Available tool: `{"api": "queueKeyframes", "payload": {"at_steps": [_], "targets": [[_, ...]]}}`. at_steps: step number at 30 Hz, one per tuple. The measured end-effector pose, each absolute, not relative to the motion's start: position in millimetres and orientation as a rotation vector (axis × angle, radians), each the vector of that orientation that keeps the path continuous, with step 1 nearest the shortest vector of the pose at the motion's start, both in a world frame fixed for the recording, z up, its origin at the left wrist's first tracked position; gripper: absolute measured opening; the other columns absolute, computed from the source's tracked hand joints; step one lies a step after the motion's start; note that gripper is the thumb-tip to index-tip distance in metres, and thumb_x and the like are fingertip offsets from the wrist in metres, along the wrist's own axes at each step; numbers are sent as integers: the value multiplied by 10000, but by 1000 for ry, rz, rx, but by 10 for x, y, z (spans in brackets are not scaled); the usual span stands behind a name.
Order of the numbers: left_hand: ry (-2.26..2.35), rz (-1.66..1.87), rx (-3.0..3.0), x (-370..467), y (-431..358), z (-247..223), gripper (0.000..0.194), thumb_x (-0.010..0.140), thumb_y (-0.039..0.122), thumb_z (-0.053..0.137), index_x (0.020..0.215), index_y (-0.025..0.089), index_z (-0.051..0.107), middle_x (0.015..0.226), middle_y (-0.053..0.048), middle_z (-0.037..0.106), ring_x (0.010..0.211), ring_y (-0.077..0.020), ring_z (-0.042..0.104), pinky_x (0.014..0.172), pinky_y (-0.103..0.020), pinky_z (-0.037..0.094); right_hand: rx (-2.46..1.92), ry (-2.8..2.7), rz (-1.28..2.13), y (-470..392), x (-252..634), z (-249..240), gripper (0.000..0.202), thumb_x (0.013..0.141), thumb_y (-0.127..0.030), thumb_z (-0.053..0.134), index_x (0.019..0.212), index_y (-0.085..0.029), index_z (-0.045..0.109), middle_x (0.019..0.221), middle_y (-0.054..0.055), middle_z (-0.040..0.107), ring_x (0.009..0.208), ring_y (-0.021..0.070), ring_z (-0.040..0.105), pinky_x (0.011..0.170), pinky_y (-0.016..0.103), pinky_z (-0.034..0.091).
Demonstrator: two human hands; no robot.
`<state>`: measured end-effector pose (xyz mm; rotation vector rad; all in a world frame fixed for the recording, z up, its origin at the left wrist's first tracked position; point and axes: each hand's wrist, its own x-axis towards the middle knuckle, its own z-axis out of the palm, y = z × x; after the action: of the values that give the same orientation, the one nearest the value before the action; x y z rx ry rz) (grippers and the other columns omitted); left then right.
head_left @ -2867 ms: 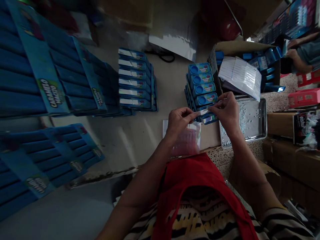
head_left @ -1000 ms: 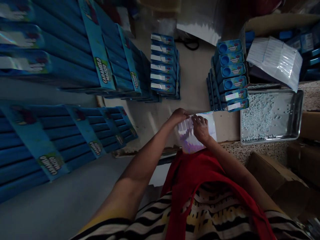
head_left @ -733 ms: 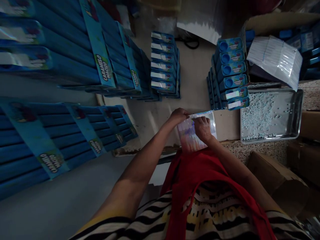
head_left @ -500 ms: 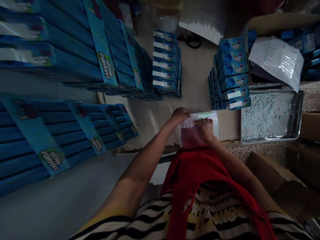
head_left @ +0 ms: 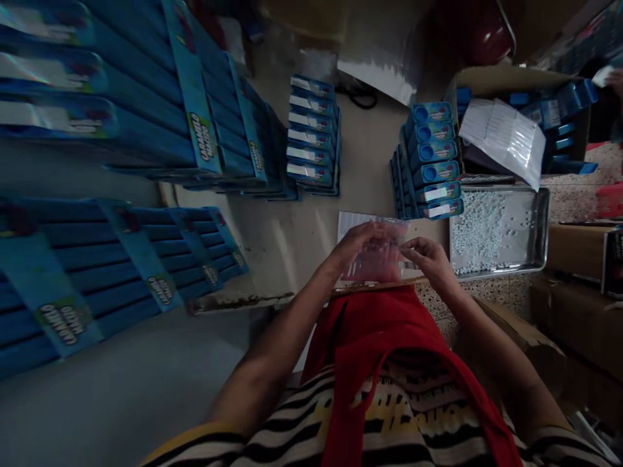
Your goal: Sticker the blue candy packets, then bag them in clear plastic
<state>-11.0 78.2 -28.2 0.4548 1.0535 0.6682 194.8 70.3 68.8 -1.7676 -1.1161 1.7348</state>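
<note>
1. Nearest, just past the red apron [head_left: 377, 324]: has drawn the right hand [head_left: 431, 256] back off the strip sheet [head_left: 374, 264] — lay bunched on top half a second ago, close beside the left hand [head_left: 357, 241]. Probably means a strip peeled, or at least loosened.
2. Presses right thumb and forefinger together at the sheet's right side (cannot tell whether on a strip or on an edge).
3. Reaches the left hand over the middle of the sheet, fingers held close together; cannot tell what, if anything, in their grip.
4. Farther, past the sheet: shows white strips on the two nearest ends of the box stack [head_left: 435, 162] and round hollows on the four beyond — just as in the earlier frame, so not advanced there.
5. Beyond: shows more of the carton [head_left: 491, 84] than before.
</note>
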Motion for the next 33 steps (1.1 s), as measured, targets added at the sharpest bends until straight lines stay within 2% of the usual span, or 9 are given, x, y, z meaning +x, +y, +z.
{"api": "queueKeyframes", "payload": {"at_steps": [2,4,6,8,12,16,23,33], "targets": [[1003,697,430,-54,786,-153,752,647,759,835,1096,160,758,994,-128,793,844,-222,744,768,-332,588,-1749,-1085,1770,727,1960,738,460,693,-616,854,824,-203,697,660,-34,611,577,117,488,552,262,385],[1030,724,463,-38,805,-36,617,583,633,926,950,164,766,890,-84,778,754,-180,708,707,-286,563,-1746,-1100,1755,725,1967,765,479,682,-634,861,821,-205,700,681,-25,627,605,126,520,568,266,404],[1087,753,504,-48,822,90,510,553,551,959,810,167,743,772,-46,742,665,-147,656,649,-259,530,-1782,-1159,1691,712,1976,813,473,703,-649,842,796,-209,695,653,-28,606,592,131,515,553,270,394],[1124,787,525,-56,839,237,475,548,534,962,735,170,721,696,-29,708,608,-136,618,600,-254,504,-1858,-1269,1581,712,1987,916,437,759,-636,803,774,-211,702,578,-43,545,535,126,467,511,271,344],[1157,901,541,33,944,560,413,599,498,951,729,168,740,665,-23,690,597,-128,600,599,-258,503,-1973,-1542,1196,901,2030,1270,318,874,-521,732,804,-213,763,538,-44,527,503,123,441,505,276,306],[1194,1053,493,268,1262,770,366,650,469,928,744,164,748,690,-24,701,614,-122,613,619,-255,519,-2002,-1757,838,1458,2121,1511,230,849,-415,743,759,-208,786,560,-30,575,543,127,489,559,282,338],[1224,1182,466,520,1827,661,310,649,390,918,706,157,721,685,-25,716,575,-104,622,577,-224,521,-2118,-1962,713,2351,2216,1425,170,755,-342,790,767,-174,814,623,18,671,670,190,618,643,314,417],[1223,1172,438,520,1854,559,245,674,337,895,715,148,745,666,-24,711,564,-100,627,563,-214,527,-2151,-2056,677,2463,2187,1321,161,750,-357,776,766,-196,785,612,16,646,677,202,617,682,334,450]]}}
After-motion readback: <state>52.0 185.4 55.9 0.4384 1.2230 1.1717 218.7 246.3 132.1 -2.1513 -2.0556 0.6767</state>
